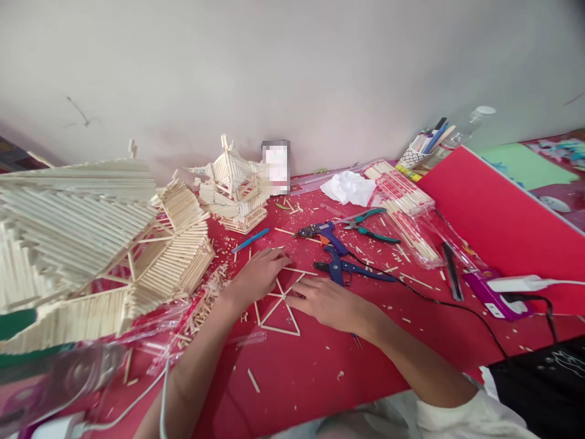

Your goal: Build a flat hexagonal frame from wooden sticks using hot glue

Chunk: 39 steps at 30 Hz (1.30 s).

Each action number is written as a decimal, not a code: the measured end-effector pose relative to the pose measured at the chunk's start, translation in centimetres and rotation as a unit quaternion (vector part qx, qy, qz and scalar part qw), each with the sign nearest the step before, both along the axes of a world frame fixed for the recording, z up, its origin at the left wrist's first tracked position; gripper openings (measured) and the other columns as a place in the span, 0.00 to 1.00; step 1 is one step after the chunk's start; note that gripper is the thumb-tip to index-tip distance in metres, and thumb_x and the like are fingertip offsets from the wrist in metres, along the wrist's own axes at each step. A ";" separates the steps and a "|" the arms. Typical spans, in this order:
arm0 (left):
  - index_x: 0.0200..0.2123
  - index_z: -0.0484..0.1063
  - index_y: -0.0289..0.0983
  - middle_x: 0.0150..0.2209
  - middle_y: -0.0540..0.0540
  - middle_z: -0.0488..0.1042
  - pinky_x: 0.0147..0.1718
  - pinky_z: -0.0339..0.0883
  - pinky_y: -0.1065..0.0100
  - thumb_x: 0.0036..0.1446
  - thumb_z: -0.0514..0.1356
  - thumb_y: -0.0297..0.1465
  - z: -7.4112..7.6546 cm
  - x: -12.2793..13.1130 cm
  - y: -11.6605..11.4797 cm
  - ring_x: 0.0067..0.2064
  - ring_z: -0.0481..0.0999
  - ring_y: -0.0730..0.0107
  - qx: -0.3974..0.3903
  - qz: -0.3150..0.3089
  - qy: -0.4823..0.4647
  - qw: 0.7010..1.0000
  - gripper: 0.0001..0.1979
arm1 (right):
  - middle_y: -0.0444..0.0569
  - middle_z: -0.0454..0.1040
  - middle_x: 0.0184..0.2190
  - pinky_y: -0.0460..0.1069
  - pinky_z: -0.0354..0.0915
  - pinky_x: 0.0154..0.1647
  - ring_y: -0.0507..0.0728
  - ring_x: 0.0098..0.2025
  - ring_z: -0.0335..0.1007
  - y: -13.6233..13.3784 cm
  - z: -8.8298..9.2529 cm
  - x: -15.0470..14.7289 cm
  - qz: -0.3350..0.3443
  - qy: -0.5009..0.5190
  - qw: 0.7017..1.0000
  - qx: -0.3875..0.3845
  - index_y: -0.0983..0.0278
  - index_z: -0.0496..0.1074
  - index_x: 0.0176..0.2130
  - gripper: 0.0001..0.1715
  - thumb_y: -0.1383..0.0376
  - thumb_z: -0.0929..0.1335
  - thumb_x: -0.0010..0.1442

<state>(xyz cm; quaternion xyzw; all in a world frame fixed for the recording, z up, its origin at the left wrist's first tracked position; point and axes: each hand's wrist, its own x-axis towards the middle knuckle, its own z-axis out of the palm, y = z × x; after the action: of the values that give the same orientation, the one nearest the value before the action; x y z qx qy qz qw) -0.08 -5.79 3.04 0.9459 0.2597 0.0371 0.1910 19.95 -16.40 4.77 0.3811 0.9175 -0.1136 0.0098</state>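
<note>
Pale sleeve [466,419], littered red table [320,378], grey wall [329,73], left hand [266,271], right hand [322,300] at stick frame [284,297], grip unclear

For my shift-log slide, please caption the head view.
Left hand and right hand at a spoked stick frame on a red tabletop, near a glue gun.

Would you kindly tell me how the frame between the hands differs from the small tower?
The frame lies flat; the tower stands upright. The frame is open, with wide gaps; the tower has closely slatted roofs. Both look pale and wooden.
</note>
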 end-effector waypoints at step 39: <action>0.52 0.79 0.40 0.51 0.44 0.82 0.54 0.72 0.63 0.62 0.54 0.17 0.1 -4.0 3.1 0.53 0.80 0.63 -0.078 0.010 -0.071 0.994 0.22 | 0.58 0.73 0.60 0.58 0.67 0.54 0.63 0.56 0.69 1.1 -2.2 -0.4 0.020 0.066 0.992 0.107 0.61 0.75 0.58 0.20 0.72 0.66 0.70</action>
<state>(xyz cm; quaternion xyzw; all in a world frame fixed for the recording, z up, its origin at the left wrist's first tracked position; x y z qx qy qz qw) -4.08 -2.66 3.13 0.9204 0.2568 0.0857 0.2820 19.56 -15.30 2.60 0.3536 0.9303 -0.0396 -0.0890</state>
